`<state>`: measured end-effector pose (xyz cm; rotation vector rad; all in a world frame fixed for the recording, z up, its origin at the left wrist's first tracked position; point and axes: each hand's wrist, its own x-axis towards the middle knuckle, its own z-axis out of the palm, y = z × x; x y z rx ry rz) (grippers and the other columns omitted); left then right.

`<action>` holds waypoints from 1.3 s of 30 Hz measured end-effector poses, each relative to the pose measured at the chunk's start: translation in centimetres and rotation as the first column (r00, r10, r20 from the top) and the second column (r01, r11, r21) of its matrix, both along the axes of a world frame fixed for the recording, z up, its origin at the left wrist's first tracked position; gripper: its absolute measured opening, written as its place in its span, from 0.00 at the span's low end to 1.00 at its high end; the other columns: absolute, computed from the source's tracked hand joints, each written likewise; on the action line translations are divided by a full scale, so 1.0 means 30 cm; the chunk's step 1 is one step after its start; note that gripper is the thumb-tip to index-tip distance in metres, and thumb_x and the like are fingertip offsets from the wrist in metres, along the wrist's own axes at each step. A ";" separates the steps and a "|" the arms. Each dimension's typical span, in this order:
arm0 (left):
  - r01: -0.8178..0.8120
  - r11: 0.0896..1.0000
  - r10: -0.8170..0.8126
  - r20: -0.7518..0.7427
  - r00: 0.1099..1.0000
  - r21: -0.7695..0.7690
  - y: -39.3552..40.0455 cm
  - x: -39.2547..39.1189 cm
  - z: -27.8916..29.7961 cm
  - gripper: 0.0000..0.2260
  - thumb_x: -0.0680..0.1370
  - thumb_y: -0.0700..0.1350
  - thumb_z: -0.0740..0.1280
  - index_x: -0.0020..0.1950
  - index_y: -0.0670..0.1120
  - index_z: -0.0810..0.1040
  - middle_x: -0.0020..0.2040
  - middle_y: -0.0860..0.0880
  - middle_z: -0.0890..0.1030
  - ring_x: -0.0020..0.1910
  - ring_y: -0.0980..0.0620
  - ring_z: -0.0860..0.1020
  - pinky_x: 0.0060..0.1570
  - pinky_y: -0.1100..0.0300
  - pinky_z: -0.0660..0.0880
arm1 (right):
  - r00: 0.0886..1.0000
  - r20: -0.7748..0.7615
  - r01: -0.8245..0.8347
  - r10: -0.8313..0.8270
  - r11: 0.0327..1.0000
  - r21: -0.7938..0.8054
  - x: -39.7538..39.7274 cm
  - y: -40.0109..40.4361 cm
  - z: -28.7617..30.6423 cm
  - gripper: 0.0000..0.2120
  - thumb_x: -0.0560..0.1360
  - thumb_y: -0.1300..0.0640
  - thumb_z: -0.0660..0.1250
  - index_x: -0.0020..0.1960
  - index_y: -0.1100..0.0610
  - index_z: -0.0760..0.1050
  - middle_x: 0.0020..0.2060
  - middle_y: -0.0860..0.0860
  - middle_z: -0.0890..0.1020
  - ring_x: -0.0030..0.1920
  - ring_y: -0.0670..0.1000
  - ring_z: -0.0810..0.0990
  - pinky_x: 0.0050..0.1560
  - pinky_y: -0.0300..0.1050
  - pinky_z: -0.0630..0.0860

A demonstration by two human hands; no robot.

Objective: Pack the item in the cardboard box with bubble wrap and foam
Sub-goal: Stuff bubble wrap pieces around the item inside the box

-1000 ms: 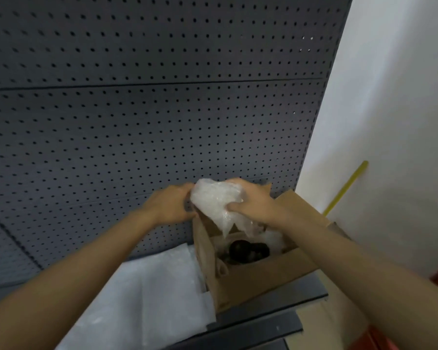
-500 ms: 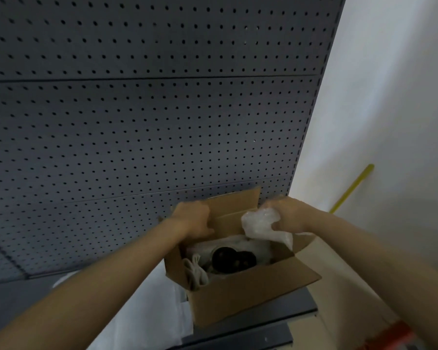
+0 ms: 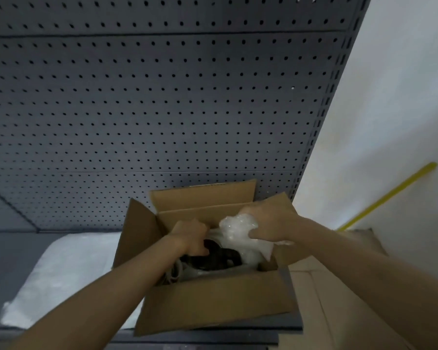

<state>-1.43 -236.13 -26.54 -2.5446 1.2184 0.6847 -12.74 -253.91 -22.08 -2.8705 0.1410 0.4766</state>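
An open cardboard box (image 3: 213,306) stands on a dark shelf, flaps up. Inside lies a black item (image 3: 220,256) with white padding around it and a pale cord at the left. My right hand (image 3: 268,223) grips a crumpled wad of bubble wrap (image 3: 240,236) over the box's right side, its lower end hanging into the box. My left hand (image 3: 190,238) reaches down inside the box with fingers curled on the black item; whether it grips it is unclear.
A white foam sheet (image 3: 68,274) lies on the shelf left of the box. A grey pegboard panel (image 3: 149,109) rises right behind. More flat cardboard (image 3: 339,311) sits to the right, and a yellow stick (image 3: 390,195) leans on the white wall.
The bubble wrap came down from above the box to its right inner side. My left hand left the box's rim and went inside onto the black item. The view moved closer.
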 end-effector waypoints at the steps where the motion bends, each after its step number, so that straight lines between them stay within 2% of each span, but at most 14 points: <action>1: -0.017 1.000 0.017 -0.018 1.000 -0.006 -0.006 -0.004 -0.026 0.22 0.74 0.57 0.67 0.64 0.47 0.73 0.60 0.47 0.78 0.58 0.47 0.76 0.52 0.55 0.74 | 1.000 0.017 -0.019 0.019 1.000 0.002 0.004 0.000 -0.013 0.25 0.75 0.47 0.63 0.69 0.54 0.68 0.62 0.53 0.76 0.61 0.53 0.74 0.60 0.46 0.71; 5: -0.019 0.999 0.016 -0.049 0.999 -0.050 -0.016 -0.016 -0.121 0.32 0.70 0.57 0.72 0.71 0.49 0.68 0.68 0.46 0.71 0.65 0.43 0.71 0.64 0.49 0.70 | 0.997 0.023 -0.076 0.076 0.997 -0.002 0.018 0.013 -0.061 0.18 0.76 0.51 0.64 0.64 0.56 0.71 0.56 0.56 0.79 0.53 0.55 0.78 0.48 0.47 0.76; 8: 0.002 0.997 -0.008 -0.080 0.997 -0.074 -0.021 -0.006 -0.164 0.34 0.68 0.55 0.74 0.71 0.51 0.66 0.69 0.46 0.68 0.66 0.43 0.67 0.65 0.49 0.67 | 0.996 -0.030 -0.080 0.080 0.997 0.003 0.022 0.023 -0.106 0.15 0.75 0.52 0.64 0.59 0.58 0.74 0.53 0.56 0.80 0.46 0.52 0.76 0.37 0.42 0.70; 11: -0.034 0.992 0.010 -0.184 0.983 -0.124 -0.012 0.022 -0.185 0.35 0.66 0.54 0.76 0.71 0.54 0.66 0.68 0.49 0.67 0.66 0.45 0.67 0.65 0.49 0.68 | 0.994 -0.059 -0.095 0.096 0.995 0.011 0.024 0.031 -0.155 0.17 0.75 0.51 0.64 0.61 0.57 0.73 0.55 0.55 0.80 0.51 0.54 0.78 0.42 0.42 0.68; 14: -0.030 0.993 0.001 -0.251 0.968 -0.112 0.006 0.034 -0.204 0.40 0.66 0.53 0.75 0.74 0.55 0.60 0.70 0.49 0.63 0.68 0.44 0.64 0.67 0.48 0.67 | 0.994 -0.064 -0.090 0.090 0.996 0.014 0.024 0.038 -0.180 0.20 0.76 0.51 0.64 0.65 0.56 0.70 0.59 0.54 0.78 0.56 0.53 0.77 0.44 0.40 0.66; 17: -0.006 0.991 -0.024 -0.222 0.975 -0.133 0.018 0.037 -0.215 0.42 0.66 0.52 0.76 0.75 0.55 0.59 0.71 0.49 0.61 0.68 0.45 0.63 0.67 0.48 0.68 | 0.993 -0.071 -0.097 0.097 0.995 0.008 0.025 0.037 -0.179 0.18 0.76 0.52 0.64 0.65 0.56 0.70 0.57 0.53 0.79 0.50 0.51 0.76 0.40 0.38 0.65; 19: 0.000 0.986 -0.032 -0.194 0.980 -0.167 0.024 0.035 -0.216 0.41 0.66 0.53 0.76 0.75 0.55 0.60 0.71 0.49 0.63 0.67 0.44 0.64 0.66 0.48 0.69 | 0.989 -0.096 -0.111 0.111 0.994 0.012 0.024 0.036 -0.179 0.17 0.75 0.54 0.64 0.63 0.56 0.71 0.55 0.53 0.79 0.47 0.50 0.75 0.39 0.40 0.68; 22: -0.007 0.980 -0.026 -0.163 0.986 -0.198 0.032 0.032 -0.216 0.39 0.65 0.55 0.76 0.73 0.56 0.63 0.69 0.49 0.65 0.66 0.44 0.66 0.63 0.48 0.71 | 0.979 -0.142 -0.151 0.148 0.988 -0.009 0.031 0.041 -0.189 0.14 0.75 0.55 0.63 0.61 0.56 0.72 0.54 0.54 0.79 0.51 0.54 0.79 0.47 0.46 0.75; 25: -0.042 0.974 0.010 -0.143 0.990 -0.224 0.042 0.028 -0.224 0.39 0.63 0.57 0.76 0.71 0.57 0.65 0.69 0.49 0.65 0.65 0.43 0.68 0.59 0.50 0.73 | 0.966 -0.193 -0.176 0.169 0.984 -0.017 0.037 0.051 -0.204 0.14 0.76 0.56 0.63 0.62 0.56 0.71 0.56 0.55 0.79 0.54 0.56 0.78 0.50 0.45 0.74; 28: -0.072 0.970 0.044 -0.124 0.991 -0.233 0.050 0.024 -0.228 0.39 0.63 0.57 0.75 0.72 0.56 0.65 0.71 0.49 0.64 0.65 0.43 0.69 0.58 0.51 0.74 | 0.964 -0.233 -0.129 0.128 0.992 0.010 0.040 0.059 -0.205 0.18 0.75 0.58 0.65 0.64 0.56 0.72 0.58 0.56 0.77 0.58 0.58 0.77 0.55 0.48 0.73; 33: -0.115 0.962 0.085 -0.129 0.988 -0.246 0.047 0.017 -0.223 0.39 0.64 0.57 0.74 0.72 0.54 0.64 0.70 0.49 0.66 0.65 0.44 0.68 0.59 0.53 0.71 | 0.938 -0.318 -0.113 0.135 0.990 0.087 0.051 0.061 -0.228 0.17 0.76 0.60 0.64 0.64 0.58 0.72 0.60 0.58 0.77 0.60 0.59 0.77 0.57 0.48 0.73; 39: -0.133 0.954 0.098 -0.139 0.985 -0.269 0.051 0.012 -0.225 0.39 0.63 0.58 0.74 0.72 0.53 0.65 0.69 0.48 0.67 0.65 0.44 0.69 0.59 0.55 0.70 | 0.921 -0.368 -0.099 0.128 0.990 0.096 0.054 0.067 -0.270 0.16 0.76 0.59 0.64 0.63 0.57 0.73 0.58 0.57 0.78 0.59 0.59 0.77 0.57 0.48 0.73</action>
